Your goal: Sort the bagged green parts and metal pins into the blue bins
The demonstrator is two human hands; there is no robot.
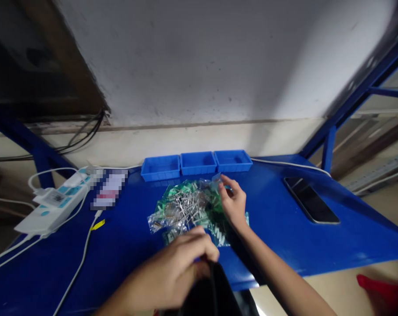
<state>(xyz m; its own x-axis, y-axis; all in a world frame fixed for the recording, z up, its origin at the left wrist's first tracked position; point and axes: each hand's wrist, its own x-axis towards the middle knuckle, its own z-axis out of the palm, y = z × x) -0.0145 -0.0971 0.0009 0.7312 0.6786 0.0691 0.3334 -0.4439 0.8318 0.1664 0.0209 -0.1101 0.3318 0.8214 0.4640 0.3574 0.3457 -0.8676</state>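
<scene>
My left hand, slightly blurred, is in the near foreground with its fingers curled closed at the edge of a black, sheet-like thing. What that black thing is I cannot make out. Farther up, my right hand pinches the corner of a small clear plastic bag between thumb and fingers. Beneath and beside both hands lies a pile of small plastic bags holding green and white pieces. Loose metal screws or pins are heaped on top of it.
Three blue trays stand in a row behind the pile, against the wall. A white power strip with cables and a pixelated phone-like item are on the left. On the right, a dark phone lies on the blue table.
</scene>
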